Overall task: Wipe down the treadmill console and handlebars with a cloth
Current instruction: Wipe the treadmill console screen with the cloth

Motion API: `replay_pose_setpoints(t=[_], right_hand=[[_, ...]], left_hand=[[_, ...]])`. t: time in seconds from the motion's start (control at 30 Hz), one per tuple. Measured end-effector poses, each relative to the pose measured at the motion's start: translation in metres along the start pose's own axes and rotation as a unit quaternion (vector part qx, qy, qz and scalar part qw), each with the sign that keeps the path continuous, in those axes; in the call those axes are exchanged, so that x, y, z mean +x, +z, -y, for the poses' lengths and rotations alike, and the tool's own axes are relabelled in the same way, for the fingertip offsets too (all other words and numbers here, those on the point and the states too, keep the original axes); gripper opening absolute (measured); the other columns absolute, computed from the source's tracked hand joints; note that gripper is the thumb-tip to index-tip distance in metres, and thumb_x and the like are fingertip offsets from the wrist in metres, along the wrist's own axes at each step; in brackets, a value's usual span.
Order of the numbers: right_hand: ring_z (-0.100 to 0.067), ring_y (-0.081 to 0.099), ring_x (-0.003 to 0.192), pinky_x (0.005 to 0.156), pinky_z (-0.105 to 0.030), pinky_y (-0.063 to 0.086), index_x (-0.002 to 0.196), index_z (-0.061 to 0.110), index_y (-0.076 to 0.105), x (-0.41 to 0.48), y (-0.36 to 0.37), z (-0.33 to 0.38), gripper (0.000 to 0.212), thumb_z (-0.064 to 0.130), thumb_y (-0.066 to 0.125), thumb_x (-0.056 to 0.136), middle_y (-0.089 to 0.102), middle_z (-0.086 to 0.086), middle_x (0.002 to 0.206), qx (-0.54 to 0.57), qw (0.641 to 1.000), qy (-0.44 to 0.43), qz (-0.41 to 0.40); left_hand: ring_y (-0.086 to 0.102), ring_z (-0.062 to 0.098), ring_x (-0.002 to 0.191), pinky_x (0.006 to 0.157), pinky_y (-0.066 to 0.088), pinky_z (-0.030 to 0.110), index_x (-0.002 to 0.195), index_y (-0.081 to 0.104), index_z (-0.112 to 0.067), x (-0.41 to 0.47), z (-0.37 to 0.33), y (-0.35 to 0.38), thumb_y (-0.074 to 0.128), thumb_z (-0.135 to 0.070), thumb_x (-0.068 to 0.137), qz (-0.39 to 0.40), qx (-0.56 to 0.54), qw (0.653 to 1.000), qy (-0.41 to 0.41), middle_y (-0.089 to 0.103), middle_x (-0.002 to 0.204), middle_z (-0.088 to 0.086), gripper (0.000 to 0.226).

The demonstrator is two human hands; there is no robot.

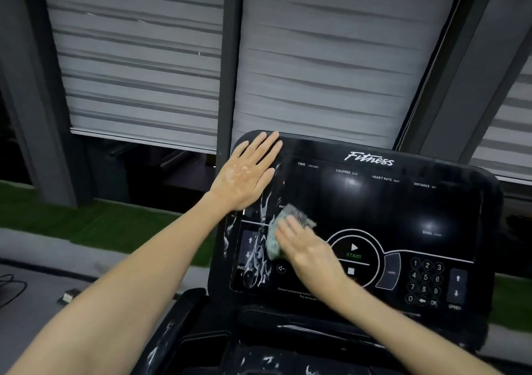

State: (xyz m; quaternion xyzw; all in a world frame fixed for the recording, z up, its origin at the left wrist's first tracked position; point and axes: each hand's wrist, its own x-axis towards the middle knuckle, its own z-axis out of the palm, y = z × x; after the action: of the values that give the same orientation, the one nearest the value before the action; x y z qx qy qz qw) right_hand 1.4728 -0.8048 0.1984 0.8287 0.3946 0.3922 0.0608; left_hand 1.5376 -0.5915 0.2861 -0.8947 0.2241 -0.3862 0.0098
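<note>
The treadmill console (388, 210) stands tilted toward the viewer at centre right; its face is glossy black, printed "Fitness" at the top, with the labels TIME, CALORIES, HEART RATE and DISTANCE in a row beneath. A ringed START button (353, 252) sits at lower centre; a number keypad (426, 281) lies to its right. White foamy streaks (263, 248) cover the left strip of the face around the INCLINE control; the rest of the panel shows only light reflections.

The left hand (247, 173) lies flat on the upper left corner of the console, fingers straight and together, holding nothing. The right hand (305, 248) is blurred; its fingers appear extended and press down on the cloth (273, 239). The cloth is pale grey-green and bunched; it sits on the left-centre of the face, between the streaks and the START ring.

Below the console, the dark tray (201, 346) carries further white smears.

Behind the machine, grey roller blinds (138, 66) hang partly lowered over dark windows; a dark post (227, 58) divides them. A strip of green turf (86, 225) runs along the wall base; a black cable (11, 285) and a small block (67, 297) lie on the grey floor at left.
</note>
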Motion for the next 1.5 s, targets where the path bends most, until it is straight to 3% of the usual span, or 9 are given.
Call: replay_pose_setpoints(t=[0.17, 0.33, 0.57, 0.87, 1.0, 1.1, 1.3, 1.4, 1.5], right_hand=[[-0.019, 0.051, 0.129, 0.102, -0.035, 0.046, 0.123, 0.017, 0.066, -0.042, 0.016, 0.01, 0.042, 0.016, 0.043, 0.088, 0.059, 0.0, 0.134, 0.008, 0.991, -0.123, 0.048], [-0.027, 0.052, 0.127, 0.1, -0.042, 0.044, 0.122, 0.01, 0.064, 0.026, 0.0, -0.041, 0.043, 0.034, 0.049, 0.09, 0.059, -0.008, 0.134, -0.029, 0.997, -0.071, 0.009], [-0.032, 0.053, 0.126, 0.096, -0.042, 0.051, 0.125, 0.002, 0.06, 0.07, -0.01, -0.053, 0.054, 0.009, 0.079, 0.075, 0.059, -0.014, 0.132, -0.015, 0.998, 0.052, -0.024], [-0.022, 0.059, 0.12, 0.086, -0.034, 0.056, 0.118, 0.013, 0.069, -0.026, 0.007, 0.019, 0.041, 0.015, 0.052, 0.081, 0.065, -0.005, 0.125, 0.012, 0.995, -0.09, 0.046], [-0.017, 0.059, 0.12, 0.085, -0.029, 0.056, 0.118, 0.018, 0.069, -0.048, 0.01, 0.039, 0.057, 0.031, 0.085, 0.064, 0.066, 0.0, 0.124, 0.031, 0.984, -0.098, 0.146], [-0.015, 0.06, 0.117, 0.082, -0.027, 0.055, 0.113, 0.018, 0.07, -0.04, -0.002, 0.037, 0.039, 0.027, 0.072, 0.076, 0.068, 0.002, 0.119, 0.018, 0.989, -0.1, 0.103], [-0.007, 0.057, 0.074, 0.073, -0.017, 0.043, 0.093, 0.016, 0.062, 0.009, -0.067, -0.006, 0.014, 0.016, 0.048, 0.094, 0.064, 0.005, 0.084, 0.301, 0.943, 0.142, 0.013], [-0.001, 0.041, 0.059, 0.062, -0.025, 0.039, 0.079, 0.009, 0.067, 0.03, -0.096, -0.045, 0.022, 0.017, 0.054, 0.095, 0.055, 0.008, 0.062, 0.338, 0.898, 0.283, 0.004], [-0.003, 0.034, 0.058, 0.057, -0.025, 0.03, 0.077, -0.001, 0.064, 0.044, -0.117, -0.073, 0.033, 0.024, 0.053, 0.096, 0.043, 0.002, 0.06, 0.423, 0.826, 0.373, -0.006]], left_hand=[[0.012, 0.024, 0.152, 0.12, 0.019, 0.044, 0.156, 0.022, -0.011, 0.001, -0.001, -0.002, 0.018, -0.036, 0.104, 0.009, 0.007, 1.0, 0.002, 0.014, 0.165, 0.006, 0.058], [0.014, 0.024, 0.151, 0.119, 0.02, 0.044, 0.156, 0.023, -0.011, 0.0, -0.001, -0.005, 0.019, -0.035, 0.103, 0.014, -0.003, 1.0, 0.005, 0.016, 0.164, 0.006, 0.058], [0.008, 0.022, 0.152, 0.121, 0.015, 0.042, 0.156, 0.019, -0.012, 0.001, -0.003, -0.007, 0.016, -0.036, 0.103, 0.028, -0.013, 1.0, -0.006, 0.011, 0.165, 0.005, 0.058], [0.006, 0.023, 0.152, 0.123, 0.014, 0.039, 0.156, 0.019, -0.009, 0.004, -0.014, -0.016, 0.006, -0.043, 0.1, 0.053, -0.024, 0.998, -0.026, 0.008, 0.165, 0.007, 0.067], [0.004, 0.023, 0.153, 0.123, 0.012, 0.038, 0.156, 0.015, -0.008, 0.006, -0.02, -0.024, -0.001, -0.047, 0.097, 0.072, -0.03, 0.996, -0.038, 0.005, 0.165, 0.007, 0.073], [0.004, 0.021, 0.153, 0.123, 0.008, 0.035, 0.157, 0.015, -0.009, 0.007, -0.023, -0.03, -0.004, -0.048, 0.094, 0.077, -0.037, 0.996, -0.038, 0.005, 0.165, 0.007, 0.076], [0.056, 0.023, 0.125, 0.109, 0.037, 0.037, 0.134, 0.059, -0.015, 0.007, -0.041, -0.053, 0.019, -0.047, 0.098, 0.01, -0.175, 0.983, -0.048, 0.062, 0.133, 0.005, 0.063], [0.067, 0.007, 0.088, 0.086, 0.052, 0.036, 0.097, 0.073, -0.021, 0.005, -0.058, -0.069, 0.048, -0.039, 0.099, 0.02, -0.37, 0.924, -0.098, 0.074, 0.09, -0.011, 0.031], [0.067, 0.002, 0.088, 0.085, 0.052, 0.023, 0.099, 0.073, -0.029, 0.005, -0.078, -0.077, 0.067, -0.035, 0.091, 0.07, -0.476, 0.869, -0.119, 0.073, 0.092, -0.015, 0.012]])
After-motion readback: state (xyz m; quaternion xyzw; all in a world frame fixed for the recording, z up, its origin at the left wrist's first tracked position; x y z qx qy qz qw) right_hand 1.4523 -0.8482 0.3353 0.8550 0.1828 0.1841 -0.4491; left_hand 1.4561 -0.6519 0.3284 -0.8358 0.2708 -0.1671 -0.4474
